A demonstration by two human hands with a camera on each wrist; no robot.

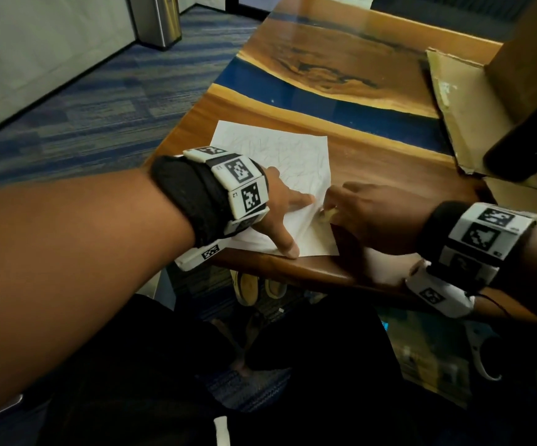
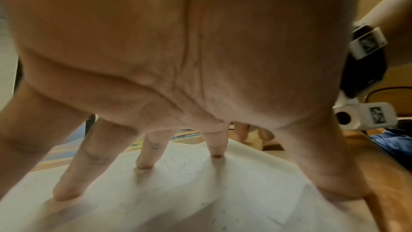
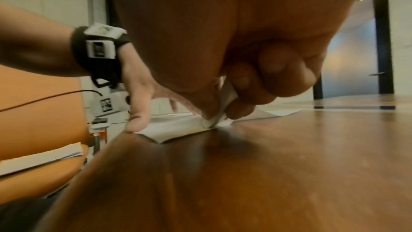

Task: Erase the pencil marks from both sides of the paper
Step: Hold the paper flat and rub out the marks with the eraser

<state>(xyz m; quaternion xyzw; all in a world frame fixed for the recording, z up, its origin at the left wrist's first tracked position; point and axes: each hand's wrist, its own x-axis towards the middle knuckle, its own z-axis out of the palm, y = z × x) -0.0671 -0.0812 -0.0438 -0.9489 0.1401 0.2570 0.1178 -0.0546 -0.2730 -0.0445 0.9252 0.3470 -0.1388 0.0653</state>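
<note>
White sheet of paper [image 1: 273, 175] with faint grey pencil scribbles, flat near the front edge of the glossy wood table with a blue resin band [image 1: 373, 162]. Left hand [image 1: 280, 204] spread on it, straight fingers [image 2: 69, 179] pressing the sheet down. Right hand [image 1: 366, 214] curled round a small white eraser [image 3: 219, 112], tip pressed on the paper's right edge. Brown cardboard box [image 1: 473, 101] at far right.

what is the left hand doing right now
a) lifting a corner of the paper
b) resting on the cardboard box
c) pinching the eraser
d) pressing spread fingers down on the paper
d: the left hand has its fingers spread straight and planted on the paper, holding it flat on the table, while the right hand pinches the eraser.
</note>
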